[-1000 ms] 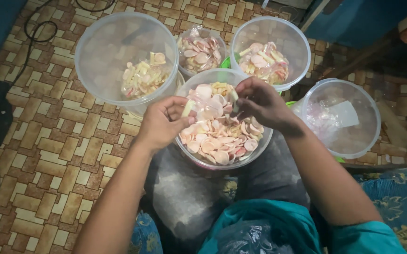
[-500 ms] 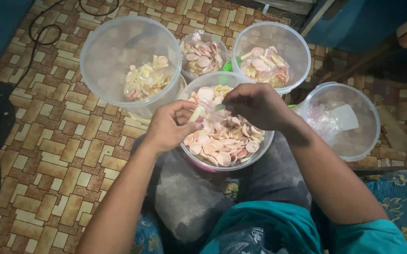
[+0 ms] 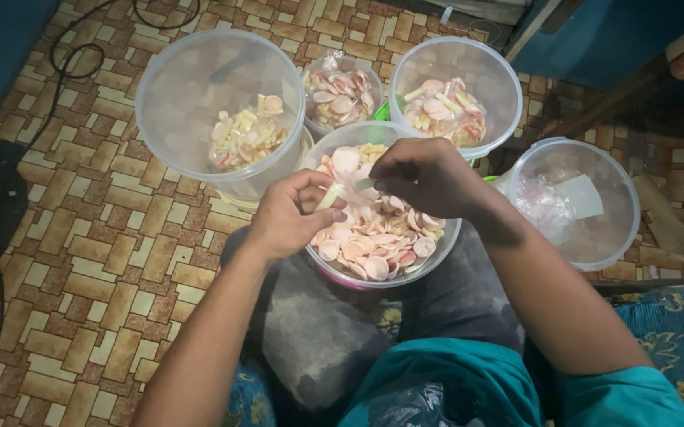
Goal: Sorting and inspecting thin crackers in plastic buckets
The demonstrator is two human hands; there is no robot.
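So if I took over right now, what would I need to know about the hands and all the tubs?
Left hand: pinching a pale cracker strip over the middle tub.
Right hand: fingertips closed at the strip's other end, just above the same tub.
Middle tub: between the knees, full of round pink and white cracker chips.
Big tub, far left: a small heap of pale strips and pieces.
Two tubs behind, small one and larger one: pink and white pieces in each.
Right tub: clear plastic wrap, no chips visible.
Done: some pieces lie in the three far tubs.
Left: the middle tub is still heaped.
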